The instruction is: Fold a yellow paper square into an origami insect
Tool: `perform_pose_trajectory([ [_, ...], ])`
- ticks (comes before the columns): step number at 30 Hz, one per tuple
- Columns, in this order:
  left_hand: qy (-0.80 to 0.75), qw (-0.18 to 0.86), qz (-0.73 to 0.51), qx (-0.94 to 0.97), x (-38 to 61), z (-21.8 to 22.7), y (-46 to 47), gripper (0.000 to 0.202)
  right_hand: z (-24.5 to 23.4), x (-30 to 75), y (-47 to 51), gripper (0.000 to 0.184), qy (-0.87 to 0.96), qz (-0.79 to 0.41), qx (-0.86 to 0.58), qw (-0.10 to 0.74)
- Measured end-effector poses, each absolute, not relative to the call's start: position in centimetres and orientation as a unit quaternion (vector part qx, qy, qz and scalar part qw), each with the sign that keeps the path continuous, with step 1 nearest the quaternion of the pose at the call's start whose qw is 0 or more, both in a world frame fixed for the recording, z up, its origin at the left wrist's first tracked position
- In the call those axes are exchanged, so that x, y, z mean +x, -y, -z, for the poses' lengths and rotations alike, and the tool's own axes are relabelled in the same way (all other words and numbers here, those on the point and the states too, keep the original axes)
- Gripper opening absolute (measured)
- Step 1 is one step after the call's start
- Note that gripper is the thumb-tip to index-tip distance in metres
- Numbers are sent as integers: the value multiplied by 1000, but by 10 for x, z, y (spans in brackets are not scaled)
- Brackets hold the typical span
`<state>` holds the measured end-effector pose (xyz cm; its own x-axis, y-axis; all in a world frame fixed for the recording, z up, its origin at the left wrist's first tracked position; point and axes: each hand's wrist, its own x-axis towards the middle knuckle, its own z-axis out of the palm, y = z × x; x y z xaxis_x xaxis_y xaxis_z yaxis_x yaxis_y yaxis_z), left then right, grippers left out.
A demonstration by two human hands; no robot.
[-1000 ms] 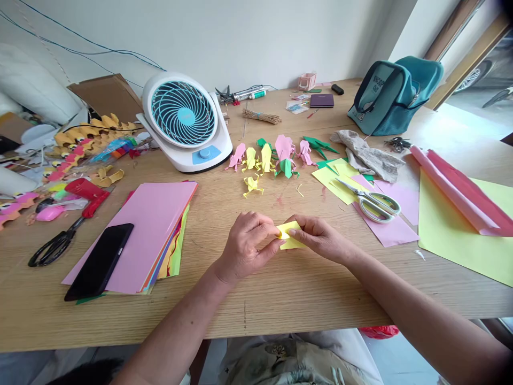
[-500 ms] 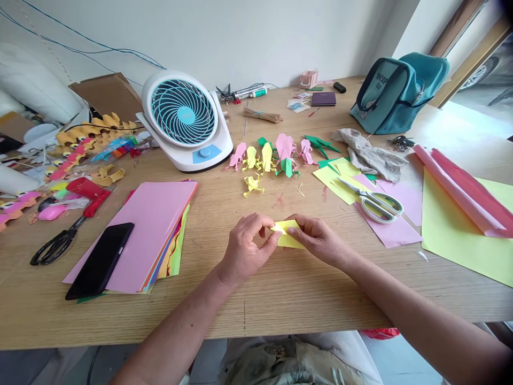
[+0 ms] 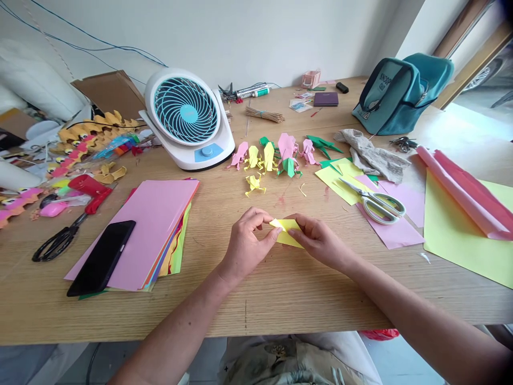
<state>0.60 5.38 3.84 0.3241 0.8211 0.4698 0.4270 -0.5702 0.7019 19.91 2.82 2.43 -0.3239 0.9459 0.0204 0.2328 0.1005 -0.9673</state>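
A small folded piece of yellow paper [image 3: 292,239] is held between both hands, over the front middle of the table. My left hand [image 3: 249,243] pinches its left corner between thumb and fingers. At the right end, my right hand [image 3: 318,238] grips it, thumb lying on top and fingers behind. Beyond the hands stand folded paper frogs: a yellow frog [image 3: 255,184] nearest, a large pink frog [image 3: 286,144], a green frog [image 3: 289,167] and several others. The underside of the held paper is hidden.
White-handled scissors [image 3: 382,207] lie on pink and yellow sheets at right, near a grey cloth [image 3: 372,152]. A phone [image 3: 102,256] rests on stacked coloured paper [image 3: 160,214] at left. Behind stand a fan [image 3: 188,117] and a teal bag [image 3: 401,96]. Black-handled scissors [image 3: 60,243] lie far left.
The left fingers have shifted slightly along the yellow paper's left corner; both hands keep their hold. The whole view has moved a little.
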Motion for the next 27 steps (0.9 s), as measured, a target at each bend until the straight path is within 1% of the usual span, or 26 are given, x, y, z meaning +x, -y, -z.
perform_pose_trajectory([
  [3, -404, 259, -410, 775, 5, -36, -56, 4, -23, 198, -27, 26, 687, -427, -468, 357],
  [5, -413, 272, -403, 770, 5, -35, -56, 3, -22, 198, -27, 25, 695, -413, -469, 355],
  [10, -432, 279, -406, 755, 7, -32, -56, 10, -20, 199, -29, 24, 679, -449, -462, 353],
  [15, -452, 300, -387, 745, 8, -33, -55, 5, -17, 201, -32, 27, 645, -520, -419, 371],
  [17, -457, 309, -387, 739, 8, -34, -55, 7, -16, 201, -32, 28, 639, -536, -405, 375],
  [27, -490, 355, -387, 696, 10, -39, -51, 9, -11, 199, -32, 37, 626, -541, -400, 395],
])
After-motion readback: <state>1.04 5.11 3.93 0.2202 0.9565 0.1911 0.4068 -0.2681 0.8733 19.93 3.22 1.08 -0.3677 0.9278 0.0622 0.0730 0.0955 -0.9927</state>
